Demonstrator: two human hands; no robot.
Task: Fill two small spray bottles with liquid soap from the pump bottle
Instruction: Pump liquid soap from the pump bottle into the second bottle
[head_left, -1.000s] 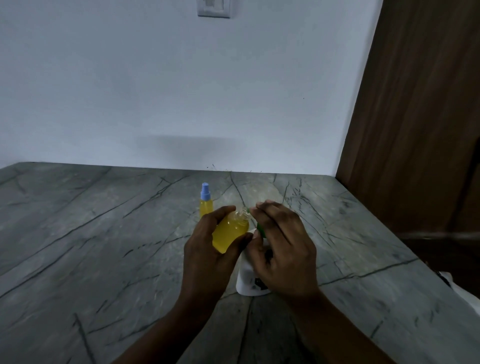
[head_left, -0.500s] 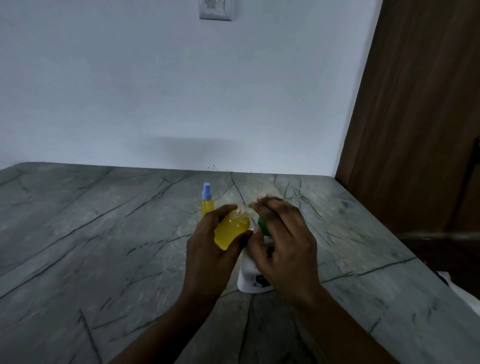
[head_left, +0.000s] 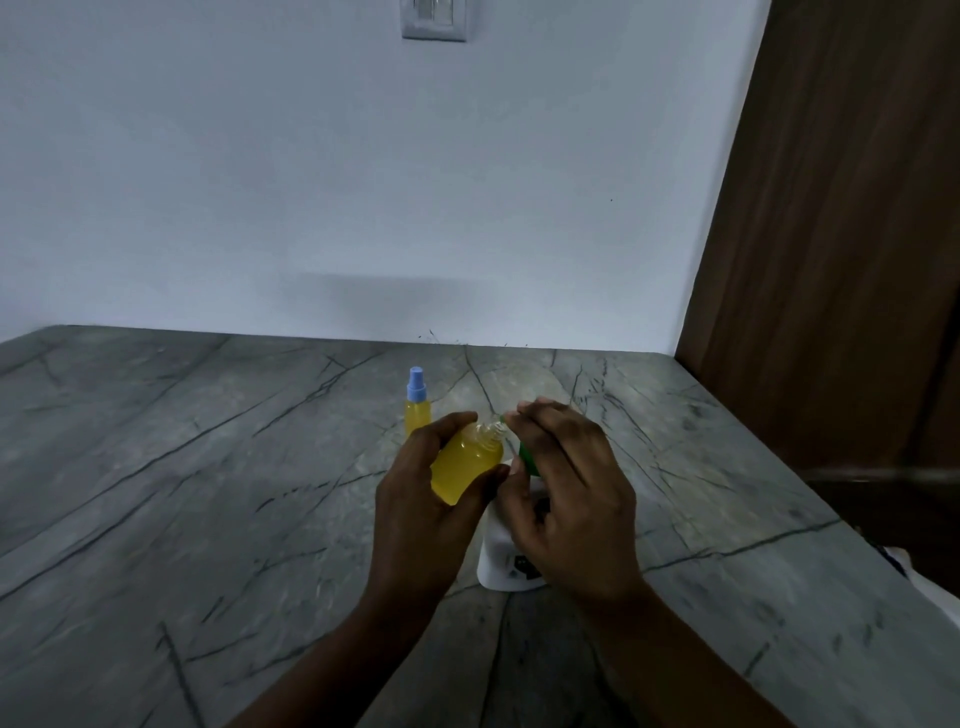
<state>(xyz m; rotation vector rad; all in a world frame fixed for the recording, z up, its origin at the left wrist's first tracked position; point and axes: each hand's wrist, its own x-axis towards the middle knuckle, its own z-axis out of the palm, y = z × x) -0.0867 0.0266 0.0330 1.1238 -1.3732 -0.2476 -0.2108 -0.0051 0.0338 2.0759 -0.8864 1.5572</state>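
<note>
Grey stone counter: dark veins run across it; it fills the lower half of the view and meets a wall at the back.
Left hand: fingers and thumb are curled round an open spray bottle, gripping its body from the left side and below.
Open spray bottle: small, clear plastic, filled with yellow liquid almost to the shoulder. It has no cap on it. It is held above the counter and tilted, with its threaded neck pointing up and to the right, towards the right hand.
Right hand: it sits on top of the pump bottle, fingers bent over the pump head and thumb beside it. The fingertips reach just beside the open bottle's neck.
Pump bottle: white, standing upright on the counter just right of centre. The right hand hides most of it; only its lower body shows, with a dark mark on the label.
Green pump head: only a small piece shows between the right thumb and fingers. The spout itself is hidden, so I cannot tell whether it touches the bottle's neck.
Second spray bottle: upright on the counter just behind the left hand, full of yellow liquid, closed with a blue spray cap.
Wall: plain and pale, with a switch plate at the top edge.
Wooden panel: dark brown, along the right side.
</note>
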